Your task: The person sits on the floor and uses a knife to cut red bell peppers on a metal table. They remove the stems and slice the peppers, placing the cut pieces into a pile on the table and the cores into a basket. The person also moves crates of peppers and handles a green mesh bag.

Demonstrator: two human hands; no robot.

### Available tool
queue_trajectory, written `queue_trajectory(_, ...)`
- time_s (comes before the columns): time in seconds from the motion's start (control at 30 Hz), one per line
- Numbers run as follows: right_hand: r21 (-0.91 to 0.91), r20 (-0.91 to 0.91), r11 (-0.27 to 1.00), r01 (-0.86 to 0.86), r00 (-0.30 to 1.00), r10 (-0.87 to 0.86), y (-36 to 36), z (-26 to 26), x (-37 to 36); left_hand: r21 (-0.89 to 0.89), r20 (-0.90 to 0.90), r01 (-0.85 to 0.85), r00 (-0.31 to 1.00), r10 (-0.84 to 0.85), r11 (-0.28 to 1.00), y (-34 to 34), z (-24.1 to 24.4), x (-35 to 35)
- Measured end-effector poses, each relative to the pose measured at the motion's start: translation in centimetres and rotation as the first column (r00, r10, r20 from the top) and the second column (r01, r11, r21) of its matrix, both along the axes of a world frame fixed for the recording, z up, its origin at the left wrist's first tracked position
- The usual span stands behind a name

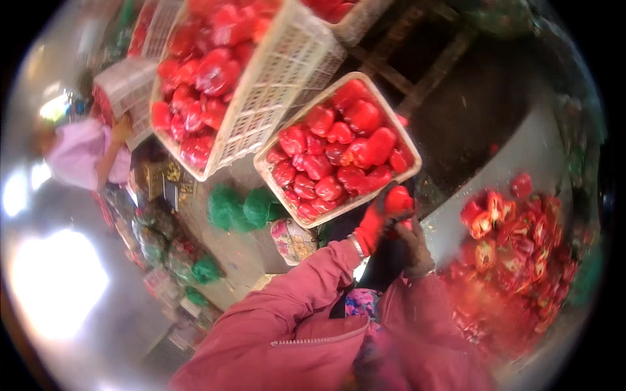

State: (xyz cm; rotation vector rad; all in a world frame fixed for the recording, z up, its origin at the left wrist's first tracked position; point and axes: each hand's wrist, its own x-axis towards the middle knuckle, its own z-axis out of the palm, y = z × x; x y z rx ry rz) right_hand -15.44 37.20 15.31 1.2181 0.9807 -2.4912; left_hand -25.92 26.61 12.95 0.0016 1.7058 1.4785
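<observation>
My left hand (pixel 370 228), in a red glove with dark patches, grips a whole red bell pepper (pixel 398 199) at the near edge of a pale plastic crate (pixel 288 211). The crate is filled with red bell peppers (pixel 317 166). Close below the held pepper is my right hand (pixel 415 247), dark and blurred; its fingers are partly hidden, and I cannot tell whether it holds anything. To the right lies a heap of cut red peppers (pixel 511 254), several with pale cores showing.
A tall crate of peppers (pixel 279 93) stands tilted at upper left. Green mesh bundles (pixel 242 207) and a floral cushion (pixel 292 239) lie left of the near crate. A person in pink (pixel 85 151) handles another crate (pixel 128 80). Wooden bars (pixel 435 73) cross a dark area at upper right.
</observation>
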Motion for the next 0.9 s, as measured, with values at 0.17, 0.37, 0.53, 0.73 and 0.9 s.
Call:
queue_trajectory(0.17, -0.029, 0.037, 0.999, -0.022, 0.999, 0.023, -4.6, 2.0, -8.4, -0.178, -0.143, -0.614, 0.789, 0.597, 0.769, -14.3, -6.5, -5.2)
queue_trajectory(0.37, 0.017, 0.289, 0.983, -0.184, 0.942, 0.171, -3.4, -3.9, -6.4, -0.707, -0.666, -0.612, 0.745, -0.043, 0.356, -25.2, -13.3, -17.6)
queue_trajectory(0.53, 0.251, 0.441, 0.838, -0.484, 0.828, 0.346, -0.8, -8.8, -4.2, -0.819, -0.557, -0.498, 0.809, -0.188, 0.287, -26.4, -17.3, -19.0)
queue_trajectory(0.73, 0.287, 0.473, 0.799, -0.529, 0.803, 0.362, -0.4, -6.2, -7.0, -0.239, -0.616, -0.947, 0.317, 0.721, 0.212, -31.2, -21.0, -18.6)
queue_trajectory(0.9, 0.355, 0.419, 0.790, -0.499, 0.841, 0.343, -0.2, -7.5, -5.4, -0.707, -0.658, -0.692, 0.571, 0.491, -0.143, -22.0, -18.5, -23.3)
